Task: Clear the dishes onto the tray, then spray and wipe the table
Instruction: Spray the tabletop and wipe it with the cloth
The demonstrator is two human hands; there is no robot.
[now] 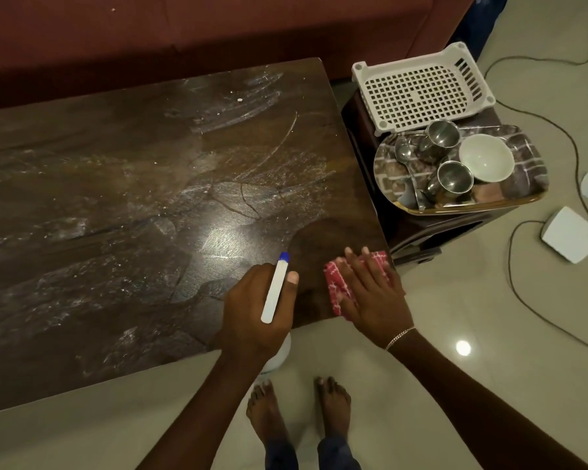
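Well, how the cloth handles: the cloth [336, 290] looks soft, thin and light. I'd say it will bunch up and skid unless a flat palm bears down on it, so hold it under the spread fingers, not by a pinched corner.
Cloth's look: red-pink with a pale criss-cross pattern, folded into a small pad, its edges showing on either side of the hand.
Cloth's place: on the near right corner of the table [116, 198], close to the edge.
Right hand: the right hand [374, 295] lies flat on the cloth with fingers straight and slightly spread. It presses on it and does not clutch it.
How the bottle handles: the spray bottle [275, 290] looks like rigid, light plastic, probably slick if wet. It is best gripped round the neck.
Bottle's look: a white top with a blue nozzle tip. The body is mostly hidden under the hand.
Left hand: the left hand [255, 310] is wrapped round the bottle, held over the table's near edge just left of the cloth.
Table surface: dark wood with whitish streaks and specks across most of it. A darker, clean-looking patch lies by the cloth, so I judge the wiping has barely begun.
Dishes: a white bowl [486, 157], steel cups [454, 178] and spoons [403, 152] are already on the tray [525, 152] beside the table.
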